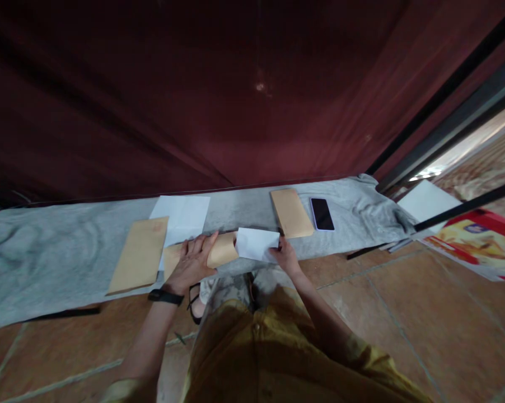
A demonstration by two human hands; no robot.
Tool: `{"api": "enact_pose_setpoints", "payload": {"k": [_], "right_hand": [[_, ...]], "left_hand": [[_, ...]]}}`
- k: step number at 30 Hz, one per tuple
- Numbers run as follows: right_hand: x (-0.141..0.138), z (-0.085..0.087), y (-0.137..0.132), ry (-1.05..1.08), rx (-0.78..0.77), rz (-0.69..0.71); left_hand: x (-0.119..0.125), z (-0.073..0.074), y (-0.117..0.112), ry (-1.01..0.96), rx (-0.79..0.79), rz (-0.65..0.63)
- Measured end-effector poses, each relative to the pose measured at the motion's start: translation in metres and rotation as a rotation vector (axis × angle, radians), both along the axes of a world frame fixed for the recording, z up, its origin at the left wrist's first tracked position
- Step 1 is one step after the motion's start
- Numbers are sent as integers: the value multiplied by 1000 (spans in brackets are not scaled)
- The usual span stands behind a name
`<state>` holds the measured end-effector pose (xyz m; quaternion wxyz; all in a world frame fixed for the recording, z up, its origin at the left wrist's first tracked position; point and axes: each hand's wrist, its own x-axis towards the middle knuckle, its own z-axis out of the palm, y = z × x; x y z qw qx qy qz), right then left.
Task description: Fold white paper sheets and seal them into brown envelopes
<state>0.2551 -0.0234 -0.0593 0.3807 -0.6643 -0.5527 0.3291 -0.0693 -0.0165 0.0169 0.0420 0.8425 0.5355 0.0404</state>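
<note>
My left hand [193, 260], with a black band on its wrist, lies with its fingers extended over a brown envelope [223, 250]. This envelope rests crosswise on the grey cloth. In my right hand [285, 254], the right end of a folded white paper [255, 244] is pinched between thumb and fingers. The paper's left end meets the envelope's right, open end; how far it reaches inside cannot be made out. Behind my left hand is an unfolded white sheet [187, 215], partly covered by brown envelopes.
More brown envelopes [139, 254] lie at the left, and another brown envelope pile [292, 212] at the right. Beside that is a phone [322, 214]. A dark red curtain [235, 101] hangs behind the cloth-covered surface [59, 246]. A red and yellow box [483, 240] stands at far right.
</note>
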Motion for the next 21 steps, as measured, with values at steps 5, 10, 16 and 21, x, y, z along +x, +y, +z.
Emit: {"api": "enact_pose_setpoints", "payload": {"k": [5,10,16,21], "right_hand": [[0,6,1,496,-61,50],[-3,15,-2,732,-121,48],[-4,19,0,775,-234,6],[-8,20,-2,815,-332,-19]], "left_hand": [[2,6,-1,-30,1,-11],[1,4,-2,-33,2,-3],[-1,1,-1,-30,-13,-1],[-1,1,0,-49,-8,3]]}}
